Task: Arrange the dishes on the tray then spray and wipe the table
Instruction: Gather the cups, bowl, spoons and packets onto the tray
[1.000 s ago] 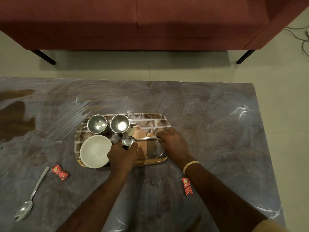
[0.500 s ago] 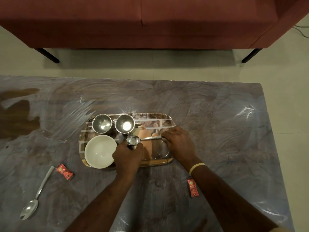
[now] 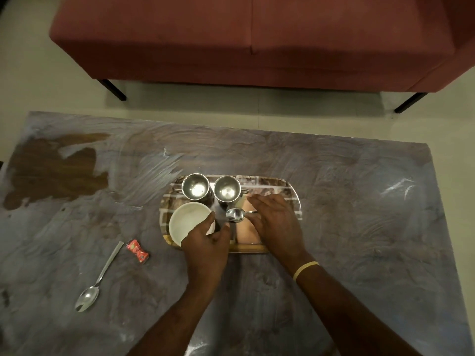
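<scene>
A patterned tray lies mid-table. It carries two steel cups at the back, a white bowl at front left and a small steel spoon in the middle. My left hand hovers at the bowl's right edge, index fingertip on its rim, thumb apart, fingers relaxed. Over the spoon's handle my right hand is spread with straight fingers; the handle runs beneath it. A second, larger spoon lies on the table at front left.
A red sachet lies left of the tray beside the larger spoon's handle. The table top is smeared with whitish streaks, with a brown patch at far left. A red sofa stands beyond the table's far edge.
Both hands let go of the small spoon, which now lies on the tray. My left hand moved left to the bowl's rim, and my right hand's fingers straightened.
</scene>
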